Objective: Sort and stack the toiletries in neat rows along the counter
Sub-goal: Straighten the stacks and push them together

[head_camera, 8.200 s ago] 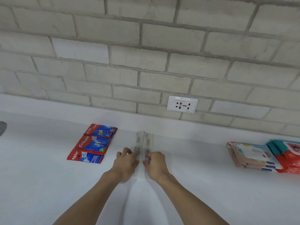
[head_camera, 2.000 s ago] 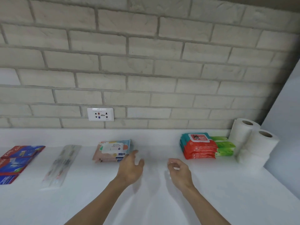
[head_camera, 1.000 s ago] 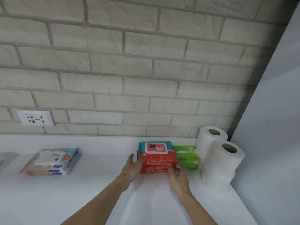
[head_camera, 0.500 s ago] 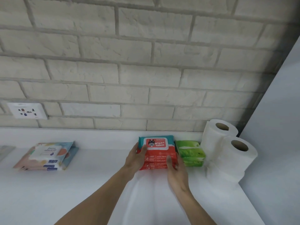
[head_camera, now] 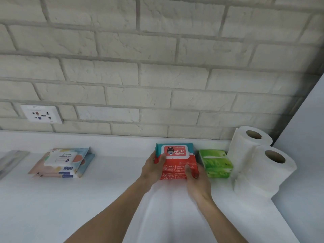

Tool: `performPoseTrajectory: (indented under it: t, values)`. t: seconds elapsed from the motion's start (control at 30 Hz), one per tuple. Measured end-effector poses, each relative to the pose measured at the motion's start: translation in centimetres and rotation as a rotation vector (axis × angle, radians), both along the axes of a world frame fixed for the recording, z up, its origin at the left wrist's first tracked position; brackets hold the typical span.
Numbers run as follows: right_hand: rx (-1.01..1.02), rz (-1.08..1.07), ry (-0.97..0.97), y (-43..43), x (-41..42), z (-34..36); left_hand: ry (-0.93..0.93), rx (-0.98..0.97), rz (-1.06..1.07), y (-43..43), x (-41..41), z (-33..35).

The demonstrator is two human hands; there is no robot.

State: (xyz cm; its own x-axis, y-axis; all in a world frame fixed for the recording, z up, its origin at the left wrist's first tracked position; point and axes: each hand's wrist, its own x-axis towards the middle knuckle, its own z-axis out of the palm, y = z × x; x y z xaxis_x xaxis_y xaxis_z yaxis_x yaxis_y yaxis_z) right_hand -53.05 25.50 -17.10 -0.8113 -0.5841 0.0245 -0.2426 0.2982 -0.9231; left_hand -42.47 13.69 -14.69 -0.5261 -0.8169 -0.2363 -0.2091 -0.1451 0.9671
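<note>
- Red wipes packs: stacked flat near the back of the counter, just beside the green tissue packs.
- Left hand: curled round the stack's left edge, thumb on top.
- Right hand: grips the near right corner, fingers bent against it.
- Handling, as judged: soft, moisture-heavy, slick film; best gripped low at both sides so the lower pack comes too.
- Toilet rolls: right of the tissues, against a pale side panel.
- Pastel wipes packs: well apart, left.
- Surface smooth and white; behind, a brick wall with a socket.
</note>
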Motion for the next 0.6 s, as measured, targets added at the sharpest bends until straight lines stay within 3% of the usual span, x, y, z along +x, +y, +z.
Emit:
performPoseTrajectory:
  t: [0.6]
  values:
    - [0.059,0.079,-0.034,-4.7,5.3,-0.1,0.017,0.006,0.048,-4.0,6.2,0.0]
